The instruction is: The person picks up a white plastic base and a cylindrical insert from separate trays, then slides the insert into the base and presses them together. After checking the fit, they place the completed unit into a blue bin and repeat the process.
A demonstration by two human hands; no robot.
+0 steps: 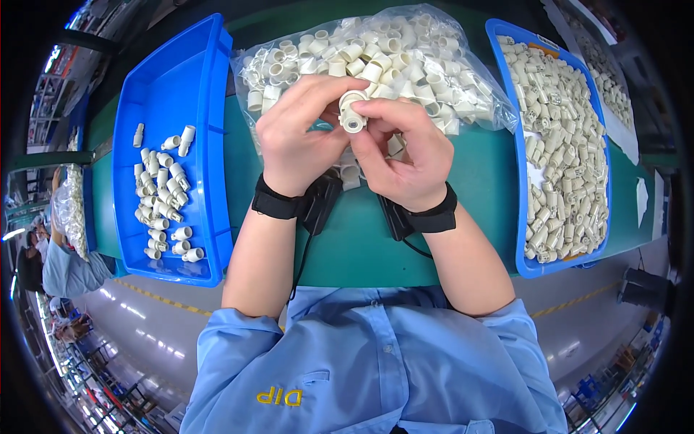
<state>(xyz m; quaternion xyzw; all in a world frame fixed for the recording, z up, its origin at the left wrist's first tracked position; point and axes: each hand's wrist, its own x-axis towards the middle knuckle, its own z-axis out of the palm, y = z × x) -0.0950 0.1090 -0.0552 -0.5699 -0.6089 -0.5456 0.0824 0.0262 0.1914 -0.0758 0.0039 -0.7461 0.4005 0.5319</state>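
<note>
Above the near part of the plastic bag, my left hand (300, 137) and my right hand (410, 148) meet around one white plastic fitting (353, 114). It has a wide, cup-like far end and a narrower near end with a dark round centre, turned toward me. Fingers of my left hand close on its left side and top. My right thumb presses on its right side, with the index finger beside it. Directly beyond my hands lie many loose white plastic cups (394, 61) in a clear plastic bag (499, 108). A few more cups (350, 176) show below my hands, partly hidden.
At the left, a blue tray (219, 145) holds several white two-part fittings (173, 192). Another blue tray (557, 268) at the right is heaped with small white plastic parts (560, 166). All stand on a green work surface (340, 257). Farther left, another person's blue sleeve (69, 271) shows.
</note>
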